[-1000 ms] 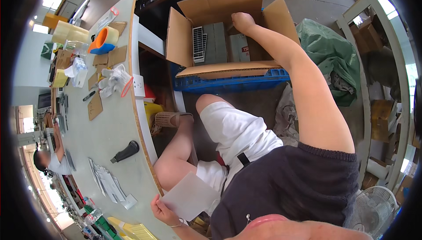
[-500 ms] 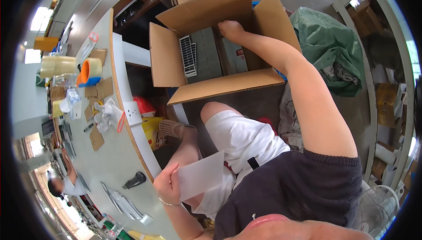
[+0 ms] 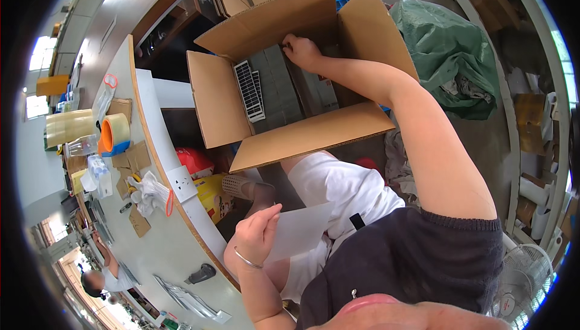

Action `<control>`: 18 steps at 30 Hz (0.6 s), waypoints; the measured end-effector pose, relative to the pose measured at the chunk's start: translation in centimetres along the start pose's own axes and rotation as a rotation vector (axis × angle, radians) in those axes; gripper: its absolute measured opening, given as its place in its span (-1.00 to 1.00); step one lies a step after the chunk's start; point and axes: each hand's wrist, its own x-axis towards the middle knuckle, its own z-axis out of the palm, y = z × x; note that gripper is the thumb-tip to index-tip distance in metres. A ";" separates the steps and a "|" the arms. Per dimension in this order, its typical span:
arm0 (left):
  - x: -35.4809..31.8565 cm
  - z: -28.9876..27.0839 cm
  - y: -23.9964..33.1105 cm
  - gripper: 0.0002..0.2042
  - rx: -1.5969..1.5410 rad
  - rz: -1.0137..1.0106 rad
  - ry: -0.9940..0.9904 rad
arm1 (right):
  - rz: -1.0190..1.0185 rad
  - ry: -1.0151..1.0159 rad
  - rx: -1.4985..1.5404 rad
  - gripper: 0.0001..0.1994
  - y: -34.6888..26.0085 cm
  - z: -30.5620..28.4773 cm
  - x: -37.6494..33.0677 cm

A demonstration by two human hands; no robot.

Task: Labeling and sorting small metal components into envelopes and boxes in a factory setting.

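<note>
Had a translucent sheet (image 3: pixel 303 226) pinched by its edge in the left hand (image 3: pixel 257 234), lower centre of the frame! Had the right hand (image 3: pixel 302 53) curled in the cardboard box (image 3: pixel 314 135), upper centre, just beside the grey stack (image 3: pixel 275 82); couldn't tell if gripping anything. Saw a black-handled tool (image 3: pixel 200 274) lying lower left.
</note>
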 end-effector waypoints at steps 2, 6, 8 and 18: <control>0.3 -0.1 -0.3 -0.88 -0.008 -0.004 0.018 | 0.027 0.011 0.015 -0.81 -0.1 0.5 -0.1; 0.5 -0.2 -0.6 -0.88 -0.007 -0.012 0.005 | 0.054 0.058 0.056 -0.73 -0.6 1.9 -0.1; 0.6 -0.3 -0.7 -0.87 0.004 -0.018 -0.014 | 0.016 0.097 0.052 -0.72 -0.7 2.6 -0.6; 0.0 -0.3 -1.3 -0.86 0.039 0.026 -0.033 | 0.128 0.203 0.314 -0.66 0.8 4.7 -1.0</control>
